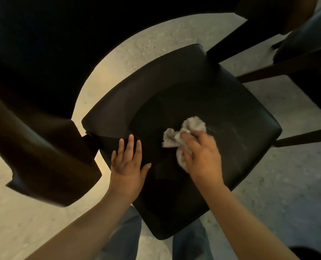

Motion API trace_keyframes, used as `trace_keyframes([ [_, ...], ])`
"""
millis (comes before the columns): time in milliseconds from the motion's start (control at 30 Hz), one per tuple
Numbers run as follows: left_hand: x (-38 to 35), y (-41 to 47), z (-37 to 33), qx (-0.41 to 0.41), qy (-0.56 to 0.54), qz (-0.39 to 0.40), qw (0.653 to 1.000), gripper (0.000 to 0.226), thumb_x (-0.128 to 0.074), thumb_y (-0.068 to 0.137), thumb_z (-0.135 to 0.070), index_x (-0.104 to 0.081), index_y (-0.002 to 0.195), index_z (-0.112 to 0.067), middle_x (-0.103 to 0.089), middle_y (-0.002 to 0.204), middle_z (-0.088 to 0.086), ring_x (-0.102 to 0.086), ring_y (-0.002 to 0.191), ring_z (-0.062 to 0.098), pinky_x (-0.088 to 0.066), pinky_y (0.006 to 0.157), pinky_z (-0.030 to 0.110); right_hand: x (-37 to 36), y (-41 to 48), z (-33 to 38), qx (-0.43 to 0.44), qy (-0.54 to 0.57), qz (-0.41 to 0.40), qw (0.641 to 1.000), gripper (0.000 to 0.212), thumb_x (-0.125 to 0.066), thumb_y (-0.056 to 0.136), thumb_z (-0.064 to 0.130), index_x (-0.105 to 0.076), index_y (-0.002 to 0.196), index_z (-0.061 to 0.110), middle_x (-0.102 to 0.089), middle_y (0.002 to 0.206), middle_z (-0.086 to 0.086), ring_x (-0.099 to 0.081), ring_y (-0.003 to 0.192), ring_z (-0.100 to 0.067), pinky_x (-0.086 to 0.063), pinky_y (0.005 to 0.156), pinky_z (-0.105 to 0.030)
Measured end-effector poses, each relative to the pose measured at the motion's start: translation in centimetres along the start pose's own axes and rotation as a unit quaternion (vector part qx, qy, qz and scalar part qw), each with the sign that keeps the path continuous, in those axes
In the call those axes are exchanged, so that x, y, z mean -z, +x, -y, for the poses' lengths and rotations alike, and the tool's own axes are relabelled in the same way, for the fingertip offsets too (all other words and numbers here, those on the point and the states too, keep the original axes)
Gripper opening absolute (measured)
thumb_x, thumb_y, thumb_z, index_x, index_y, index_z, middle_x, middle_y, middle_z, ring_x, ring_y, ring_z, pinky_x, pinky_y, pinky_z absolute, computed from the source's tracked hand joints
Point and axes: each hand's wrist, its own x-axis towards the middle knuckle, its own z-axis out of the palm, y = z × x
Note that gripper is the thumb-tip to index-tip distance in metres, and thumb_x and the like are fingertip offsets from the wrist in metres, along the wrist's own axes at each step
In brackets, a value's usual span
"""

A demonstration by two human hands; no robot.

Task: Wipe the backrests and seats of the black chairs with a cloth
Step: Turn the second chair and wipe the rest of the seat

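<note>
Seat taken as reference. It is one black padded seat with rounded corners, and its near corner points at the person's jeans. Pale speckled floor shows off every seat edge that I can see. The cloth sits on the seat, a little to the near side of centre, with bare upholstery from it out to the far and right edges. Less room on the left, where the left hand lies flat near the seat's left edge, fingers straight and close together, thumb splayed. The right hand presses down on the cloth, fingers curled and clamped on it. The cloth is pale grey, crumpled and bunched, with loose folds sticking out past the fingertips. Faint dull streaks on the seat just right of it. A brown backrest rises off the seat's left side, blurred. A dark round-edged top overhangs beyond the seat's far-left edge. I count one cloth, two hands and one seat in full — plus part of a second chair off the seat's far-right corner.
</note>
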Motion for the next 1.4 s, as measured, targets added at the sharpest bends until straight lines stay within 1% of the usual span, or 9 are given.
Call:
trace_keyframes([
  [133,0.5,0.4,0.3,0.005,-0.012,0.020,1.000,0.062,-0.037,0.101,-0.041,-0.016,0.155,-0.018,-0.001,0.163,0.004,0.003,0.150,0.027,-0.011,0.120,0.043,-2.6,-2.4,-0.3,0.050,-0.022,0.036,0.998,0.040,-0.059,0.089,0.029,-0.062,0.129,0.021,-0.055,0.131,-0.004,-0.054,0.114,-0.024,-0.050,0.092,-0.040],
  [300,1.2,0.6,0.9,-0.011,0.014,0.039,0.999,0.066,-0.034,0.100,-0.047,-0.011,0.155,-0.020,0.002,0.164,0.003,0.004,0.150,0.027,-0.011,0.120,0.041,-2.0,-1.6,-1.6,-0.068,-0.005,-0.057,0.996,0.039,-0.067,0.087,0.012,-0.065,0.125,0.017,-0.059,0.123,-0.007,-0.055,0.107,-0.026,-0.053,0.086,-0.041],
  [400,0.9,0.5,0.7,-0.010,0.017,0.035,0.999,0.069,-0.033,0.099,-0.050,-0.010,0.156,-0.019,0.003,0.163,0.004,0.005,0.150,0.029,-0.009,0.119,0.043,-1.2,-2.1,-0.4,-0.042,0.000,-0.060,0.997,0.040,-0.065,0.087,0.013,-0.064,0.127,0.018,-0.057,0.126,-0.008,-0.054,0.113,-0.027,-0.050,0.092,-0.042],
  [600,0.8,0.5,1.0,-0.020,0.017,0.046,0.999,0.068,-0.033,0.099,-0.050,-0.010,0.156,-0.019,0.005,0.163,0.003,0.008,0.149,0.028,-0.007,0.119,0.043,-2.6,-5.4,2.0,-0.125,0.014,0.077,0.989,0.060,-0.039,0.089,0.061,-0.046,0.142,0.034,-0.036,0.152,0.003,-0.023,0.145,-0.020,-0.024,0.117,-0.044],
  [800,0.6,0.6,1.5,-0.032,0.019,0.044,0.998,0.067,-0.032,0.100,-0.050,-0.009,0.156,-0.021,0.006,0.163,0.002,0.010,0.149,0.026,-0.005,0.119,0.041,-4.1,-3.4,4.0,-0.239,0.096,-0.074,0.963,0.033,-0.057,0.087,0.047,-0.069,0.113,0.030,-0.059,0.123,0.009,-0.049,0.123,-0.012,-0.042,0.104,-0.038],
  [1000,0.0,0.4,1.9,-0.046,0.030,0.024,0.998,0.070,-0.029,0.097,-0.053,-0.011,0.156,-0.020,0.006,0.163,0.003,0.010,0.148,0.025,-0.001,0.115,0.039,-3.9,-5.3,1.5,-0.204,0.053,-0.124,0.970,0.025,-0.067,0.084,0.024,-0.072,0.108,0.020,-0.063,0.113,0.002,-0.057,0.102,-0.020,-0.047,0.081,-0.027],
  [1133,-0.3,0.2,1.6,-0.040,0.049,0.017,0.998,0.073,-0.019,0.092,-0.054,-0.014,0.155,-0.017,0.002,0.163,0.006,0.004,0.149,0.029,-0.008,0.117,0.044,-2.5,-7.6,0.7,-0.316,0.075,-0.182,0.928,0.030,-0.069,0.085,0.019,-0.069,0.116,0.019,-0.062,0.116,0.002,-0.054,0.107,-0.018,-0.035,0.086,-0.020],
  [1333,-0.3,0.1,1.4,-0.036,0.053,0.018,0.998,0.074,-0.014,0.091,-0.055,-0.008,0.156,-0.019,0.007,0.163,0.004,0.011,0.149,0.027,-0.002,0.118,0.042,-5.3,-8.2,4.2,-0.259,0.030,-0.095,0.961,0.052,-0.062,0.084,0.052,-0.057,0.128,0.027,-0.051,0.136,0.002,-0.042,0.130,-0.020,-0.035,0.106,-0.042],
  [1400,-0.4,0.1,1.4,-0.036,0.053,0.019,0.998,0.074,-0.014,0.092,-0.055,-0.007,0.156,-0.019,0.007,0.163,0.004,0.011,0.149,0.027,-0.002,0.119,0.043,-5.7,-8.2,3.5,-0.252,0.022,-0.105,0.962,0.048,-0.066,0.083,0.047,-0.059,0.125,0.026,-0.052,0.134,0.000,-0.044,0.128,-0.022,-0.037,0.103,-0.042],
])
